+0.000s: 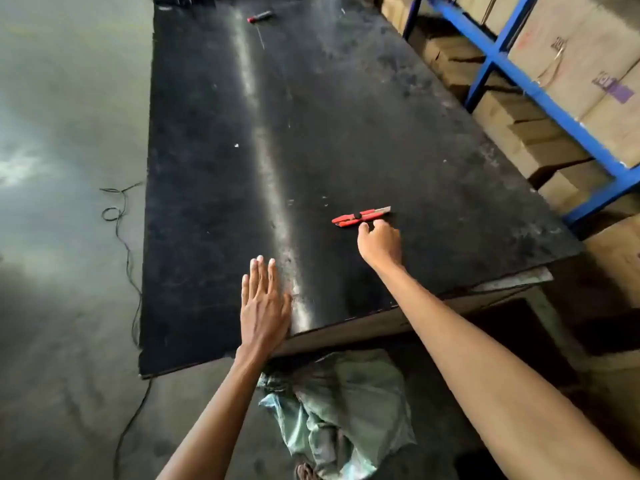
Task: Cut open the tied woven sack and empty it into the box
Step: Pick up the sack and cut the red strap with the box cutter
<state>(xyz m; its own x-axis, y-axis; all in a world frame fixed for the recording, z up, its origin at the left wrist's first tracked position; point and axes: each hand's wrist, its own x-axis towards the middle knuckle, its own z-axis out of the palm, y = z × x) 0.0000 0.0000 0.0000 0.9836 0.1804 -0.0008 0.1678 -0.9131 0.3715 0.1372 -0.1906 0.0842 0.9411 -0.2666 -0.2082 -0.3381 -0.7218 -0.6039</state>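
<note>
Standing over the big black scuffed tabletop (214, 168), the person leans in with both bare arms stretched out, and the step in hand looks to be fetching the cutter before any cutting can start. Down on the grey concrete floor (62, 237), at the near edge of the table and partly under it, sits the pale green woven sack (343, 407), crumpled and slumped, its gathered neck toward the table as far as I can tell; the tie itself is too dark to make out, and no box for emptying shows beyond the stacked cardboard cartons (571, 60) on the blue metal rack (491, 60) at the far right. The left hand (263, 306) lies flat and open on the near table edge, fingers together, gripping nothing. The right hand (379, 242) is loosely curled with its fingertips just beside the red-handled utility knife (360, 216), not yet closed on it. That knife lies flat, long axis running left to right and tilting slightly far at the right, where the bare metal blade end points. To do this well, I would take it by the red body at the left, clear of the blade, and keep the blade end turned away from the bracing hand. A second small red-and-black tool (259, 16) lies at the far end, well apart.
</note>
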